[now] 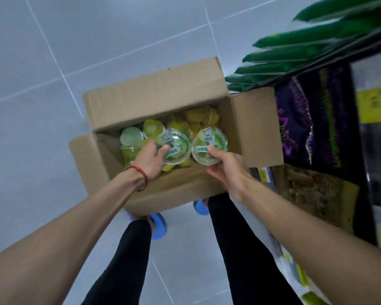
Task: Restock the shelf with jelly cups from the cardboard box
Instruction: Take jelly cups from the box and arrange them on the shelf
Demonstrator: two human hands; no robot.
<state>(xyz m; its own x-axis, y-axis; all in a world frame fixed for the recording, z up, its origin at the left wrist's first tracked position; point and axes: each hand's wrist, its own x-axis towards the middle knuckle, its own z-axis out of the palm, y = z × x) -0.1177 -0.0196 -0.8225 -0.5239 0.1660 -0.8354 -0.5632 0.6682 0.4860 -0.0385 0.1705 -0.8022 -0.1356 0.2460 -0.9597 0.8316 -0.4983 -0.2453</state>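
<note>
Floor tiles (42, 128); shelf (364, 164) blurred; left hand (151, 158), right hand (228, 167) grip jelly cups (178, 146).

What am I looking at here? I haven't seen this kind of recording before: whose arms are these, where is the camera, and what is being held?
There is no machine here. A person wears one wide-angle camera on the head, looking down, so the arms reaching in from below are their own. An open cardboard box stands on the tiled floor at their feet, holding green and yellow jelly cups. The left hand, with a red wristband, grips one green-lidded cup. The right hand holds a second cup. Packets on the shelf show at the right edge.
</note>
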